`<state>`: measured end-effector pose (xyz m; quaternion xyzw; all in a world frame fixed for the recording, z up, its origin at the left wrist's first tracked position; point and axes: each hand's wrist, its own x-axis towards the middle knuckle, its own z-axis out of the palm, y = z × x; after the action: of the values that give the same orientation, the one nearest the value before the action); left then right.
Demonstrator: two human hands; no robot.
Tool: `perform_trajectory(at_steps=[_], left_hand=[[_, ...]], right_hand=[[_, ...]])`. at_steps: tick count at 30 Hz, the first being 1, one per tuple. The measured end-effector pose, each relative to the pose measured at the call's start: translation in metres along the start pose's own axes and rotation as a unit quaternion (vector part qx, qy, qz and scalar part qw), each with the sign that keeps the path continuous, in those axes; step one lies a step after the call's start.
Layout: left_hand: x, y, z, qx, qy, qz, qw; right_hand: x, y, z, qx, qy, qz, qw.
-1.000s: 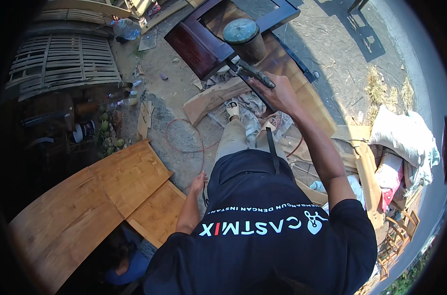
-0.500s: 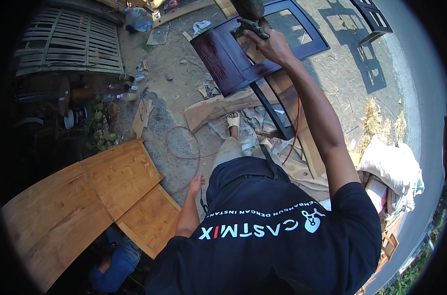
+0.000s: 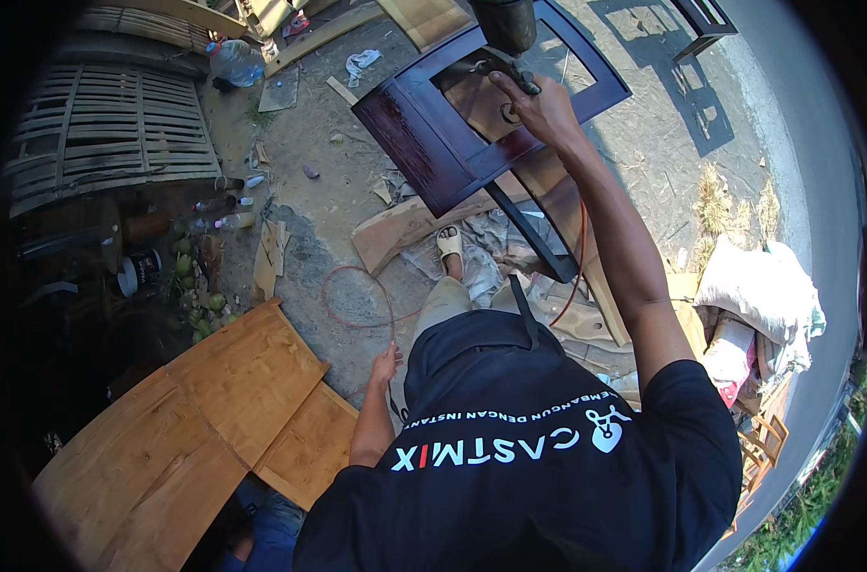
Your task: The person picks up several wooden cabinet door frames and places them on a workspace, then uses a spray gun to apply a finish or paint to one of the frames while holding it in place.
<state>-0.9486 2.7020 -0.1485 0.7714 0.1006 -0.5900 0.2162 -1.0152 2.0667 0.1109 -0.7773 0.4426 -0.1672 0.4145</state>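
Observation:
My right hand [image 3: 545, 107] is wrapped round the handle of a spray gun [image 3: 507, 27] with a dark cup on top. It is held over a dark reddish-brown lacquered wooden furniture piece [image 3: 424, 143] with framed openings and a dark leg. The panel's left part has a streaky, glossy surface. Down by my left hip, my left hand [image 3: 386, 364] hangs with its fingers loosely extended. Beside its fingertips runs a thin orange hose [image 3: 391, 310], looped on the ground; whether they touch I cannot tell.
Light-brown wooden panels [image 3: 214, 381] stand at lower left, with a person in blue [image 3: 271, 534] partly hidden below them. Planks [image 3: 395, 229] and crumpled sheeting lie by my sandalled foot [image 3: 449, 243]. White sacks [image 3: 753, 291] are piled at right. A bamboo rack [image 3: 119, 129] and bottles are at left.
The spray gun and my right hand have shifted slightly right and down over the furniture piece. The view has moved a little. My left hand stays low by my hip.

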Motion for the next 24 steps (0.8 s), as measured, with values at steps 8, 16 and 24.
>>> perform_trajectory(at_steps=[8,16,24], left_hand=[[-0.001,0.023,-0.021,0.039,-0.008,-0.008,0.999],[0.005,0.055,-0.046,0.049,-0.012,-0.012,0.999],[0.042,0.071,-0.071,0.064,-0.032,-0.007,0.997]], right_hand=[[0.035,0.029,-0.057,0.007,0.108,0.081,0.991],[0.063,0.041,-0.084,-0.109,0.217,0.089,0.966],[0.026,-0.018,-0.036,-0.022,0.084,0.111,0.99]])
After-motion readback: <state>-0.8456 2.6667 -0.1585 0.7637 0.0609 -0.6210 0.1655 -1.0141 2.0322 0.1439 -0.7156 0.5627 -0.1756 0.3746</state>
